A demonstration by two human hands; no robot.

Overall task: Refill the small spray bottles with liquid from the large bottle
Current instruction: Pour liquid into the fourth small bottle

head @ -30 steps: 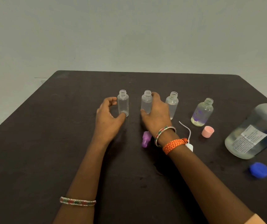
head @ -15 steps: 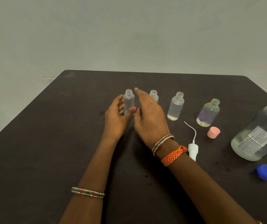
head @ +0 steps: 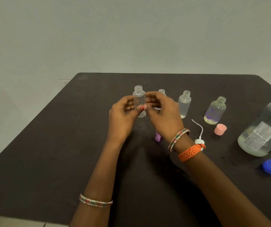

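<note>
Head: bottle [head: 139, 102] inside left grip [head: 123, 117].

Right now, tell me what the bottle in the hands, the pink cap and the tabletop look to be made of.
Held bottle: likely clear plastic, slightly frosted; fingers show through its wall, neck threaded.
Pink cap: probably moulded plastic, opaque with a smooth, dull sheen.
Tabletop: unclear, maybe laminate or painted board; dark brown, matte, faintly scuffed.

A beaded bangle [head: 96, 201] is worn on the left forearm; a matching bangle [head: 178, 139] and an orange braided band [head: 190, 152] are worn on the right wrist.
</note>
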